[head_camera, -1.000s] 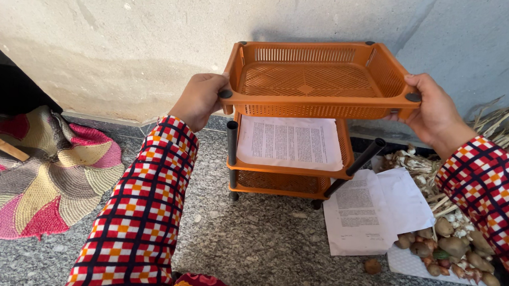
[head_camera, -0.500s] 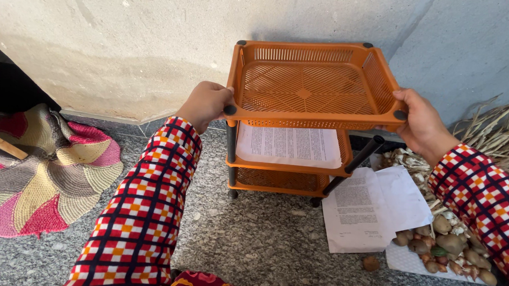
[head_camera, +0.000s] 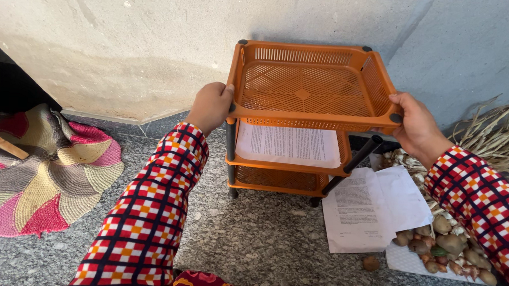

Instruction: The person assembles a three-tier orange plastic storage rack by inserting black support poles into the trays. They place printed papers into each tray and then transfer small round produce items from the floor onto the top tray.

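I hold an orange perforated plastic tray (head_camera: 304, 114) by its two near corners. My left hand (head_camera: 210, 105) grips the left corner and my right hand (head_camera: 413, 126) grips the right one. The tray sits level above a low rack of two more orange trays (head_camera: 281, 181) joined by black posts. Its near left corner rests on the upright black post (head_camera: 231, 142). The near right black post (head_camera: 354, 163) leans outward, clear of the tray's corner. A printed sheet of paper (head_camera: 289, 144) lies in the middle tray.
The rack stands on a speckled stone floor against a plastered wall. More printed sheets (head_camera: 372, 208) lie to its right, next to a pile of potatoes, onions and garlic (head_camera: 453, 243) and dried stalks (head_camera: 495, 133). A multicoloured crocheted mat (head_camera: 41, 174) lies at the left.
Both hands have lowered the top tray from above the rack onto it. The tray has tipped from tilted to nearly level and its left corner now meets the post.
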